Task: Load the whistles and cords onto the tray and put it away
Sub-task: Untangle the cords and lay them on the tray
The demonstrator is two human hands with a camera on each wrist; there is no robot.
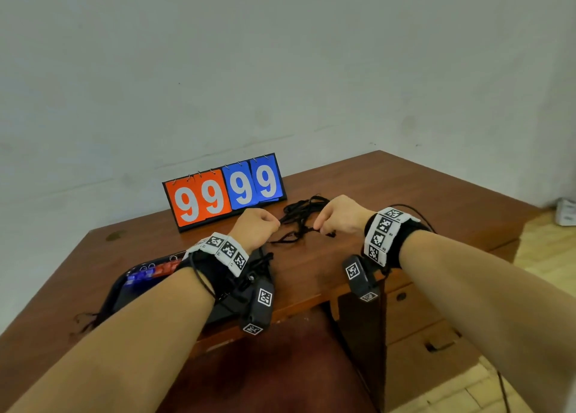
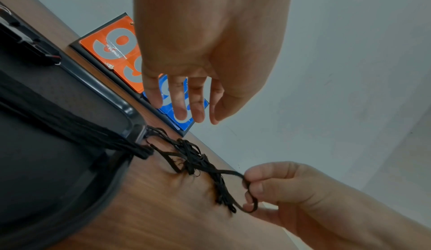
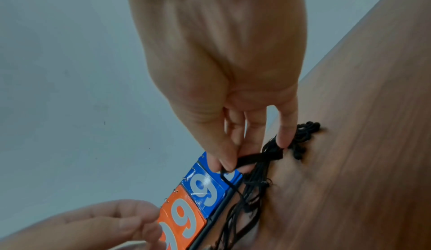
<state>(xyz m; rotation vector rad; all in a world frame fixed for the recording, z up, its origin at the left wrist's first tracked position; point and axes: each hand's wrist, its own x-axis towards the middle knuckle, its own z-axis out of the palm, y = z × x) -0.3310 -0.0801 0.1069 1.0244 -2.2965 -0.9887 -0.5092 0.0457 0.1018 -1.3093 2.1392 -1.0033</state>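
Observation:
A tangle of black cords [image 1: 300, 216] lies on the wooden table between my two hands. My right hand [image 1: 321, 225] pinches one cord loop [image 2: 245, 178] between thumb and fingers [image 3: 224, 161], lifting it slightly off the pile [image 3: 256, 184]. My left hand [image 1: 260, 225] hovers just left of the pile; its fingers [image 2: 179, 110] hang relaxed and hold nothing. The dark tray [image 1: 120, 288] sits at the near left under my left forearm, with blue whistles [image 1: 140, 277] and red whistles [image 1: 165, 267] in it. Other black cords [image 2: 70, 125] lie in the tray and drape over its corner [image 2: 130, 117].
A flip scoreboard [image 1: 224, 192] reading 99 99 stands against the wall behind the cords. The table [image 1: 405, 200] has a drawer unit [image 1: 411, 313] at the right front. A dark red chair seat [image 1: 280, 366] is below the table's edge.

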